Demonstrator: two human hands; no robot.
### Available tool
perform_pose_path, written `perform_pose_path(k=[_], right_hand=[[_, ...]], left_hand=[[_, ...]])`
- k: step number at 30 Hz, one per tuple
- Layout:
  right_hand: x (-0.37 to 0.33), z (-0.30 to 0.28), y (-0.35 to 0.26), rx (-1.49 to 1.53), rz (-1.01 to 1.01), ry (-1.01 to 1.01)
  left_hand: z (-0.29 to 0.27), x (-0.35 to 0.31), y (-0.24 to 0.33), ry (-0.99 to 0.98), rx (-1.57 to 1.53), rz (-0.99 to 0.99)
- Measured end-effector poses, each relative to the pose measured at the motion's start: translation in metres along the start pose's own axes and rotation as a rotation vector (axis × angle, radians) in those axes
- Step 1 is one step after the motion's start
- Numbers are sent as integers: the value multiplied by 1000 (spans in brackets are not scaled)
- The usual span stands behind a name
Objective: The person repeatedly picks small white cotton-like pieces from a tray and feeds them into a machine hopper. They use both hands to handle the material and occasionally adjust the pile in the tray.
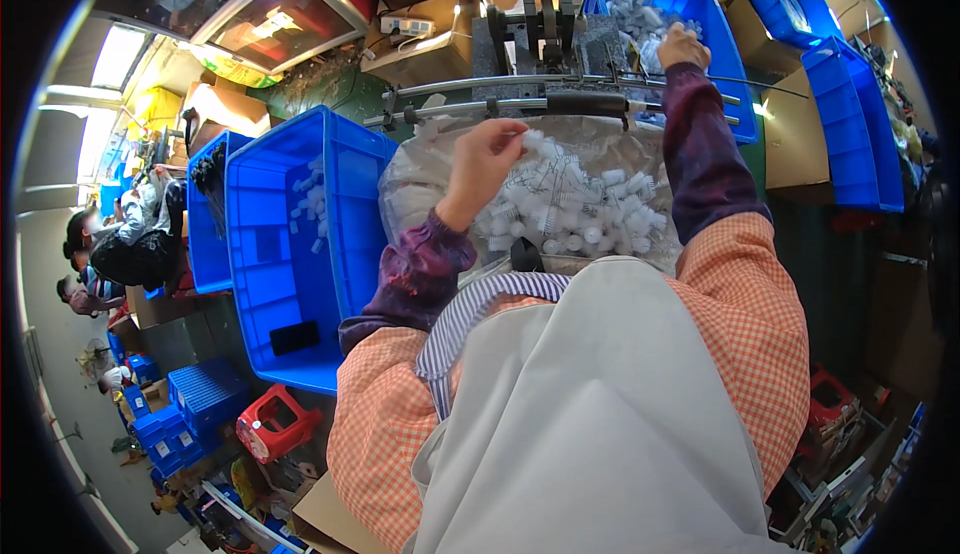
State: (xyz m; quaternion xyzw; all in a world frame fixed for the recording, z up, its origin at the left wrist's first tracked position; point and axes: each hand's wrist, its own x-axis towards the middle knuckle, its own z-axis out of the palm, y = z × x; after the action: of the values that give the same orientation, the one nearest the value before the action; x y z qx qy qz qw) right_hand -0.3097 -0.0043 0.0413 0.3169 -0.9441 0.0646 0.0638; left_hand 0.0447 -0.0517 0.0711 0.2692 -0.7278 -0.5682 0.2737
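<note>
You are pinching a small white plastic piece (531,138) with your left hand (485,159), fingers closed, above the clear bag (570,204) mid-frame. Your right hand (683,48) is reaching into the blue bin (725,44) at upper right, its grip hidden.

Directly before us lies a clear bag (560,204) of small plastic parts, and our left hand (487,154) rests on its near-left part. Just beyond the bag a machine (540,34) with rails runs left to right. Behind it, at the far right, a bin (690,4) holds more parts, and our right hand (683,47) reaches into it. To the left of the bag stands a large crate (290,244) with a few parts inside, possibly the same kind. Two more crates (850,124) sit at the far right.
</note>
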Motion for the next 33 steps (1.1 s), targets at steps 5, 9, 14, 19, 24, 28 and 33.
perform_pose_path(k=[5,9,14,19,24,28,33], right_hand=[[-81,-47,-28,749,-553,-674],[-112,-41,-62,1024,-859,-774],[-36,45,-44,461,-452,112],[-18,67,-62,205,-396,136],[-15,70,-66,129,-399,95],[-12,72,-63,202,-415,74],[-14,57,-71,78,-267,-50]], left_hand=[[25,22,-4,60,150,187],[30,21,1,57,89,137],[-25,-16,-36,-246,849,16],[-36,-46,-83,-560,1040,25],[-37,-43,-88,-501,885,-9],[-44,-34,-72,-381,858,40],[-46,-24,-61,-273,780,58]])
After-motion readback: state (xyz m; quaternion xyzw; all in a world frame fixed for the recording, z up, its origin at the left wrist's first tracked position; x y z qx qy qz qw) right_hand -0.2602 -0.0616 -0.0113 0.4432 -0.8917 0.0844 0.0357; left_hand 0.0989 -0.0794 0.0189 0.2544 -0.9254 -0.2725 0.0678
